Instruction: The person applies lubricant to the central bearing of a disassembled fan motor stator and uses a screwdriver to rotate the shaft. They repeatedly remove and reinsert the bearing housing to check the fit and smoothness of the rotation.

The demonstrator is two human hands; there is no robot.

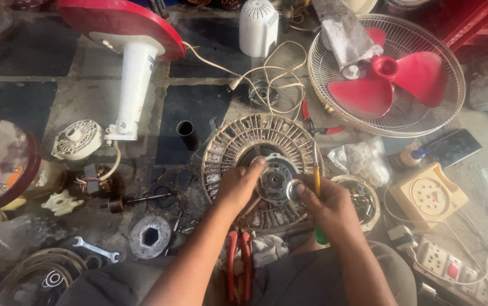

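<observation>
left hand point(238, 187) lies on the dirty round fan guard point(227, 148) at the middle of the floor point(68, 102), fingers curled, fingertips pressing the motor hub point(273, 177) at its centre. right hand point(326, 205) is closed round a yellow-and-green screwdriver point(316, 180) and pinches a small round metal part point(295, 188) against the hub. red pliers point(238, 266) lie by the near edge; a red fan blade point(388, 79) in its wire cage sits toward the far right corner.

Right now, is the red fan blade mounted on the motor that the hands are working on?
No, the red fan blade lies in a wire fan guard further away, apart from the motor under the left hand and right hand.
</observation>
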